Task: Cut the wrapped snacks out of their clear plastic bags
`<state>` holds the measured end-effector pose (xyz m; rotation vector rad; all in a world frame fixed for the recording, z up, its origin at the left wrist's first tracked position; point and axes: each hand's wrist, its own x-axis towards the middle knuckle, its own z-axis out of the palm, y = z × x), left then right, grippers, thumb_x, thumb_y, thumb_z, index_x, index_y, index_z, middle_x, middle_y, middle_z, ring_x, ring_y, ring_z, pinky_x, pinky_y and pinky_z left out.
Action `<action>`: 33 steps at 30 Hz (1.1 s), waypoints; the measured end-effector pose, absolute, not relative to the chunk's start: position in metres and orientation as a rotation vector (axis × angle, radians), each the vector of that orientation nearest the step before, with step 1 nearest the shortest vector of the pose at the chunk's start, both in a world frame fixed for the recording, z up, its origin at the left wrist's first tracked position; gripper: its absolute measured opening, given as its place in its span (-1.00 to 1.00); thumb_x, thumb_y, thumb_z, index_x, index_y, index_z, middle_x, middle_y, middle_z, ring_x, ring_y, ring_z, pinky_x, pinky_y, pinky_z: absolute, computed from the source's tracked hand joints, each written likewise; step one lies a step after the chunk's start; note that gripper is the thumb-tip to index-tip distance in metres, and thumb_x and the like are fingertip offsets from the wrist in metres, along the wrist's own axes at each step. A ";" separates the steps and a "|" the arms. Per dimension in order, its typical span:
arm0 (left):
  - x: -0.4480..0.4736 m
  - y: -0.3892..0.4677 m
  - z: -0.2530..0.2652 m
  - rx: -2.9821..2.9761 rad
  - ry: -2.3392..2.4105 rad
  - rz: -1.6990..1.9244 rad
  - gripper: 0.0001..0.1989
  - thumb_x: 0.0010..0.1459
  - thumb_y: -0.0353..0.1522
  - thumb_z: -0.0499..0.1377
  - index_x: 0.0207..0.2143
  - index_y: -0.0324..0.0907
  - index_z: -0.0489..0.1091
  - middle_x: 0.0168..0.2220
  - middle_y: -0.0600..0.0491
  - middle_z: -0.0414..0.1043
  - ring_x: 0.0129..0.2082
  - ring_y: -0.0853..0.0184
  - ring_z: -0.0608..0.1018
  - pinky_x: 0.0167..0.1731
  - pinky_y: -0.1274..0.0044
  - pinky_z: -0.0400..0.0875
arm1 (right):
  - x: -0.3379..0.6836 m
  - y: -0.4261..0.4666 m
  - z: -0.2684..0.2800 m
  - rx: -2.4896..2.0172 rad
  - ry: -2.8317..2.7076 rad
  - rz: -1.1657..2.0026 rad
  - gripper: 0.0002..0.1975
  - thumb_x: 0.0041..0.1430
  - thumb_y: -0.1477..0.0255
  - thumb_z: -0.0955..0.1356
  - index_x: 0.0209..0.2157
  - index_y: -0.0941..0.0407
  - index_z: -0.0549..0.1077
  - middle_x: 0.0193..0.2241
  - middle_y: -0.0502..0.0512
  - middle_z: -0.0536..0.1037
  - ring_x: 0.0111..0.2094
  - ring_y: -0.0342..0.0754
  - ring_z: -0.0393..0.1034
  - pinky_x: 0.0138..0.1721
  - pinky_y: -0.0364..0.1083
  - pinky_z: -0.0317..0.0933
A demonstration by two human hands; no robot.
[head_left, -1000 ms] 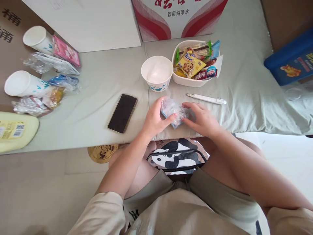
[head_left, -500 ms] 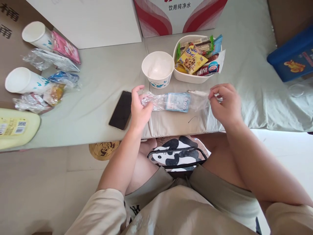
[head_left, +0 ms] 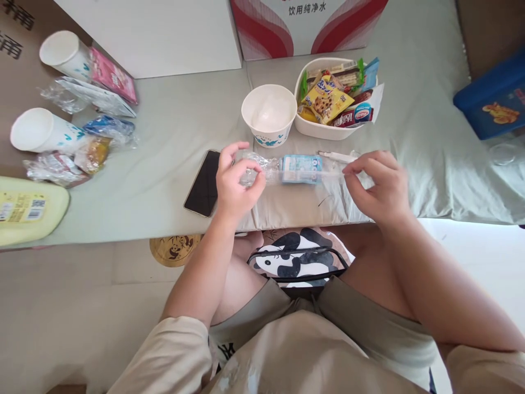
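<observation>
A clear plastic bag (head_left: 273, 176) is stretched level between my two hands, with a straight whitish edge running across. My left hand (head_left: 240, 180) pinches its left end between thumb and index finger, the other fingers curled loosely. Closed on the right end is my right hand (head_left: 379, 186), thumb against fingertips. A small light-blue printed packet (head_left: 302, 168) shows at the bag's middle; whether it lies inside or behind the plastic I cannot tell. Just beyond the bag lies a slim white tool (head_left: 336, 156) with a metal tip, near my right fingers.
Behind the bag stand a paper bowl (head_left: 268, 139) with clear plastic in it and a white basket (head_left: 324, 131) of packaged snacks. A phone (head_left: 203, 183) lies beside my left hand. Paper cups (head_left: 36, 130) and wrapped snacks are at left, a blue container (head_left: 492, 104) at right.
The bag's edge has been drawn straighter between my hands. My right hand has lowered slightly, and my left thumb and index finger have come closer together.
</observation>
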<state>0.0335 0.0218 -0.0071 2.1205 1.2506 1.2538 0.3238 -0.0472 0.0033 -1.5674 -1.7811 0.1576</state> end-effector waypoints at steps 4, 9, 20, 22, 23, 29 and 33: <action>0.029 0.012 0.009 2.108 0.920 1.107 -0.89 0.05 -0.45 0.21 -0.50 -0.12 0.36 -0.51 0.12 0.49 -0.49 0.37 0.53 -0.44 0.51 0.44 | 0.326 -0.057 0.017 -1.378 -1.970 0.412 -0.86 0.18 0.47 0.32 -0.37 0.02 0.53 -0.37 0.06 0.62 -0.40 0.00 0.53 -0.33 -0.01 0.40; 0.031 0.007 0.016 2.097 0.853 0.502 -0.83 0.17 -0.41 0.14 -0.47 -0.15 0.47 -0.52 0.15 0.54 -0.53 0.44 0.53 -0.47 0.57 0.42 | 0.329 -0.052 0.011 -1.432 -2.250 0.752 -0.72 0.32 0.40 0.25 -0.28 0.06 0.60 -0.36 0.06 0.68 -0.44 -0.06 0.54 -0.40 -0.08 0.36; 0.045 0.020 -0.003 2.271 1.317 0.372 -0.45 0.06 -0.21 0.41 0.09 -0.16 0.45 0.34 -0.18 0.29 0.40 -0.05 0.30 0.39 0.16 0.24 | 0.297 -0.040 -0.009 -1.625 -2.320 0.129 -0.64 0.33 0.37 0.32 0.10 0.03 0.57 0.16 0.26 0.54 0.15 0.30 0.42 0.07 0.24 0.36; 0.050 0.021 -0.003 2.245 1.324 0.311 -0.72 0.17 -0.33 0.30 -0.05 -0.17 0.50 0.29 -0.17 0.37 0.36 0.02 0.36 0.37 0.20 0.25 | 0.290 -0.037 -0.013 -1.583 -2.349 0.170 -0.58 0.32 0.39 0.33 0.18 0.04 0.51 0.18 0.26 0.52 0.23 0.30 0.35 0.17 0.26 0.32; 0.052 0.020 -0.003 2.218 1.333 0.343 -0.83 0.21 -0.39 0.22 -0.13 -0.17 0.50 0.24 -0.15 0.43 0.32 0.06 0.41 0.34 0.23 0.28 | 0.288 -0.035 -0.015 -1.574 -2.344 0.202 -0.55 0.31 0.39 0.33 0.21 0.06 0.48 0.19 0.27 0.51 0.26 0.30 0.33 0.19 0.26 0.31; 0.061 0.018 -0.001 1.699 1.110 0.615 -0.84 0.30 -0.25 0.11 -0.28 -0.14 0.36 -0.14 0.00 0.58 -0.19 0.30 0.60 -0.12 0.45 0.51 | 0.282 -0.030 -0.019 -1.567 -2.266 0.344 -0.49 0.27 0.41 0.33 0.25 0.12 0.39 0.24 0.33 0.45 0.23 0.29 0.37 0.23 0.26 0.31; 0.065 0.020 0.000 1.302 1.010 0.658 -0.81 0.26 -0.20 0.18 -0.27 -0.13 0.31 -0.25 0.08 0.50 -0.37 0.42 0.55 -0.39 0.59 0.43 | 0.285 -0.028 -0.017 -1.548 -2.163 0.416 -0.47 0.20 0.43 0.34 0.22 0.09 0.40 0.21 0.30 0.49 0.19 0.26 0.43 0.16 0.22 0.38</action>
